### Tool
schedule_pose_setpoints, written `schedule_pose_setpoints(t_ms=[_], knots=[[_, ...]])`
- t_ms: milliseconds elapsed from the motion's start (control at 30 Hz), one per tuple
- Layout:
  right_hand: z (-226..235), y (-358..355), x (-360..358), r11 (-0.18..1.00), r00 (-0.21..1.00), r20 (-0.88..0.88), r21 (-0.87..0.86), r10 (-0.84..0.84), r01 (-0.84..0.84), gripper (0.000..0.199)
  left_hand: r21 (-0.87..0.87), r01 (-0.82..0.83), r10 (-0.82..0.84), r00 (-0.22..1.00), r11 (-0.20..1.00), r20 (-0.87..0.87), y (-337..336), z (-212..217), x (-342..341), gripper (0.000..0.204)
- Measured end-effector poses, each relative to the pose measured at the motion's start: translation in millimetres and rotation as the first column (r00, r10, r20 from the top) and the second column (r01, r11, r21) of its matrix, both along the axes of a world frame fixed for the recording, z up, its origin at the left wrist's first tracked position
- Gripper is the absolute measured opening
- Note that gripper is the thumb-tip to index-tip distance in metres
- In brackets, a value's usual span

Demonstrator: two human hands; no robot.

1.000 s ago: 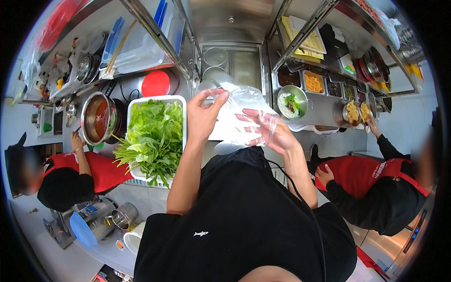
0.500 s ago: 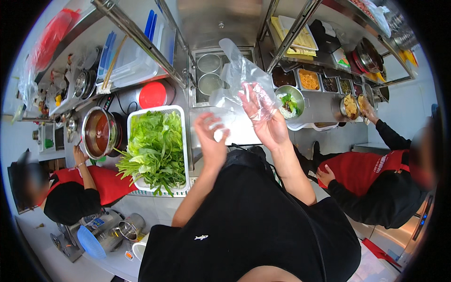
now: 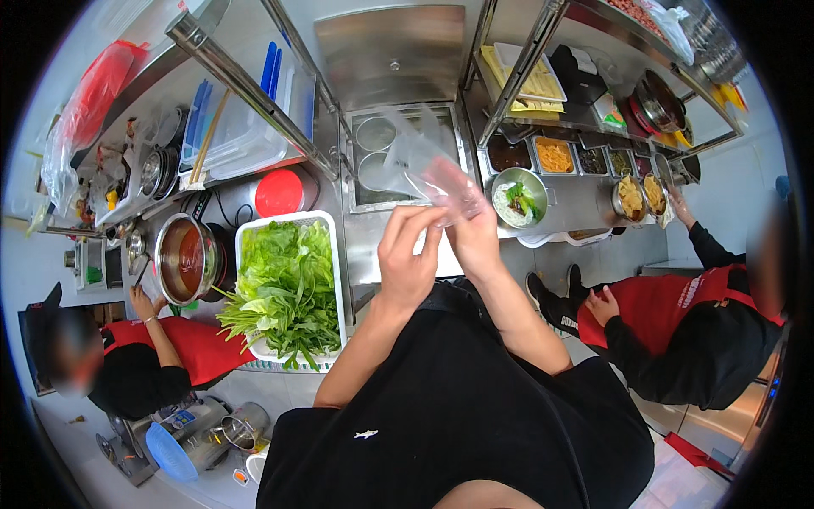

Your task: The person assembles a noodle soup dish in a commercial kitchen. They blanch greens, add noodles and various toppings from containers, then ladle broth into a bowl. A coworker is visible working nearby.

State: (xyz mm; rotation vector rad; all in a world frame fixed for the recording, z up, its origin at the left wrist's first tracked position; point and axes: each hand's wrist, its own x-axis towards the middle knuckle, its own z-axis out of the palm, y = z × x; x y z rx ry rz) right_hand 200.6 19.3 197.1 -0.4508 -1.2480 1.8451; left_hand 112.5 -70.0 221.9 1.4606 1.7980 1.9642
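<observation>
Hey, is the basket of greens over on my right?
No, the white basket of leafy greens sits left of your left hand.

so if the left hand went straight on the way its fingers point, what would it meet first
Probably the clear plastic glove around the right hand; the left hand's fingertips seem to pinch it, though depth is unclear.
</observation>
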Motion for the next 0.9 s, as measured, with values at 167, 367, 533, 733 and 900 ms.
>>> schedule_pose_setpoints(t_ms=[167,367,533,733,900], knots=[[-2,11,2,0.807,0.942,0.253,0.589,-0.222,0.032,0.054,-0.102,0.062,-0.085,0.967,0.993,-0.242,15,11,2,0.031],[-2,31,17,0.965,0.999,0.005,0.256,0.051,-0.05,0.06,-0.116,0.205,-0.221,0.963,0.972,-0.153,12,10,15,0.035],[25,27,18,0.969,0.963,-0.258,-0.206,0.083,-0.139,0.067,-0.047,0.066,-0.069,0.996,0.997,-0.065,7,-6,15,0.049],[33,20,20,0.855,0.898,-0.414,-0.402,0.149,-0.327,0.071,-0.108,0.052,-0.063,0.993,0.993,-0.099,8,-13,21,0.026],[13,27,14,0.899,0.966,-0.241,-0.438,-0.096,-0.019,0.06,-0.094,0.157,-0.163,0.985,0.983,-0.059,1,-16,30,0.015]])
